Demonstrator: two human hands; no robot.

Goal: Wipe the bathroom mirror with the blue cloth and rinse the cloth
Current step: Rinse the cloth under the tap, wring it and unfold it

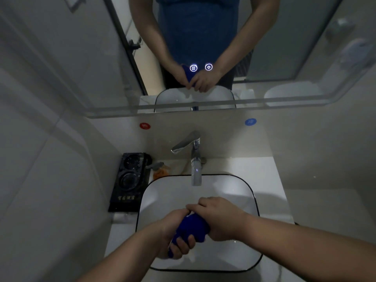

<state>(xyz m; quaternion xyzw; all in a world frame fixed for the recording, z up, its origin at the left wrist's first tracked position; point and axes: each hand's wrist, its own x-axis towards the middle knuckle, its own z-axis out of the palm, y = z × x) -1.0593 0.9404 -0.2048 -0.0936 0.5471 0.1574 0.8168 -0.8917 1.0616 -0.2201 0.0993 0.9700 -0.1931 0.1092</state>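
The blue cloth (192,227) is bunched into a thick roll above the white sink basin (166,192). My left hand (176,235) grips its lower end with the fingers curled round it. My right hand (218,217) grips its upper end from the right. Both hands touch at the cloth's top. The chrome faucet (195,159) stands behind the basin, its spout over the bowl; I see no water stream. The bathroom mirror (203,47) fills the upper wall and reflects my arms and the cloth.
A black tray (130,182) with two glasses stands left of the basin, an orange soap dispenser (159,169) beside it. Red (144,126) and blue (250,121) round stickers mark the wall below the mirror. Two lit touch icons (201,67) glow on the mirror. White counter surrounds the basin.
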